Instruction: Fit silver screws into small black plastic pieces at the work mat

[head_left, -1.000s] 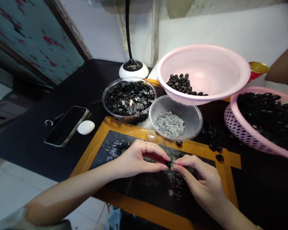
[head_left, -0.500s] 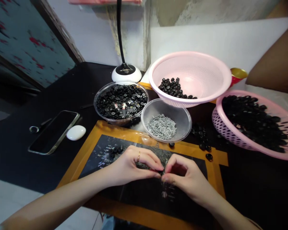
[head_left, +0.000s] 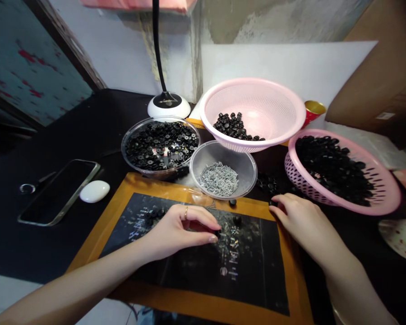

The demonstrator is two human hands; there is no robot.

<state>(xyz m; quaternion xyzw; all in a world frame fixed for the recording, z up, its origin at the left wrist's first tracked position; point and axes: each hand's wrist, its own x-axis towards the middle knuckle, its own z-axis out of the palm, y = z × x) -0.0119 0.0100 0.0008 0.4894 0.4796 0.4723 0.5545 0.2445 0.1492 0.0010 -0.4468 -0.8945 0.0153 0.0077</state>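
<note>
My left hand (head_left: 177, 234) pinches a small black piece (head_left: 218, 233) over the mat (head_left: 253, 280); a slack pinch could drop it. My right hand (head_left: 301, 222) meets another black piece (head_left: 273, 202) by the mat's edge, grip unclear; beyond, a knock could spill the bowl (head_left: 246, 174) of silver fasteners (head_left: 219, 179).

Behind the black table (head_left: 71, 122), we see a stained, patchy wall (head_left: 219, 20); to our left is a blue-green panel (head_left: 20, 72) with red blotches, and below, a pale floor (head_left: 13, 291).
</note>
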